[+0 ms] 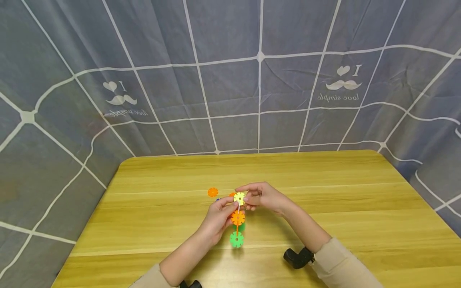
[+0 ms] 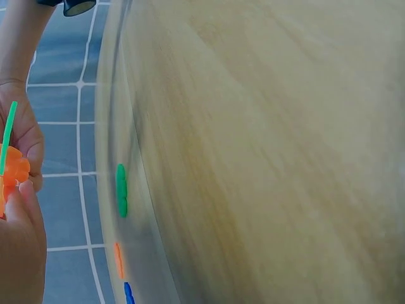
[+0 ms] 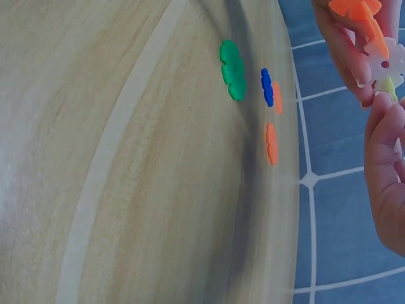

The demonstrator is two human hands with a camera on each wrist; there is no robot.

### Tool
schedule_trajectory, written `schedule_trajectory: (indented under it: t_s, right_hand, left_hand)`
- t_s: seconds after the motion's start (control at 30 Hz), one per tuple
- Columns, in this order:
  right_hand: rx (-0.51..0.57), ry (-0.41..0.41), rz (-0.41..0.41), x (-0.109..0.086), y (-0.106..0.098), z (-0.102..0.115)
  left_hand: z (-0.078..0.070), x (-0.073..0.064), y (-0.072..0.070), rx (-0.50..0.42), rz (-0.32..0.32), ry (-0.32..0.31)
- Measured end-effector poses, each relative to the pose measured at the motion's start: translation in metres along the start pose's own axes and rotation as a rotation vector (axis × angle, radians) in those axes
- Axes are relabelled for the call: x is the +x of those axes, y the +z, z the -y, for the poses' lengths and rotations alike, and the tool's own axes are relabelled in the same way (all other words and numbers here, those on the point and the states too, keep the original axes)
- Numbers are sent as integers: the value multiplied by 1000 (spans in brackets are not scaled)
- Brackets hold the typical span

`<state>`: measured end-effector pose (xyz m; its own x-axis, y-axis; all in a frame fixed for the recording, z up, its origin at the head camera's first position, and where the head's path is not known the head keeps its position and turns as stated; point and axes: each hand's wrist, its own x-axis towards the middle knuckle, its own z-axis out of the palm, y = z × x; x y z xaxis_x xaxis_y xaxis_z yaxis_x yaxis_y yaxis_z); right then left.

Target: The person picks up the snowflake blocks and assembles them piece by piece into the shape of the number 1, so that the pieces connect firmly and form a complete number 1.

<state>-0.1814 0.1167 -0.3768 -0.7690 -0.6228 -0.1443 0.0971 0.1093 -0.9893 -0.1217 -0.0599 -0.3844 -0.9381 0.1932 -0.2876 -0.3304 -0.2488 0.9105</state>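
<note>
Several flat notched plastic discs are joined in a chain between the two hands. At its top is a yellow disc, pinched by my right hand from the right side. Just under it a white disc, seen edge-on in the head view, slots into the yellow one. Below hang an orange disc, a second orange one edge-on, and a green disc at the bottom end. My left hand grips the chain near the white disc from the left, thumb at its upper part. The fingers partly hide the joints.
Loose discs lie on the wooden table beyond and under the hands: an orange disc, another orange disc, a blue disc and a green disc. A grey curtain stands behind the table.
</note>
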Motion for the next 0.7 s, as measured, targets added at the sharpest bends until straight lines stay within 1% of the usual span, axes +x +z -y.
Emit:
schedule_trajectory:
  t_s: [0.17,0.37,0.57,0.7]
  right_hand:
    - [-1,9,-8,-1,-1,-1]
    - [3,5,-29,-1,-3,-6]
    - [22,20,-32,0,-3,-12]
    - [23,35,-36,1,-2,-18]
  left_hand:
    - [0,0,-4,16,-9,1]
    - [0,0,-11,10,-19,15]
    - [-1,-1,-19,44,-53,17]
    - [-1,-2,-25,53,-95,8]
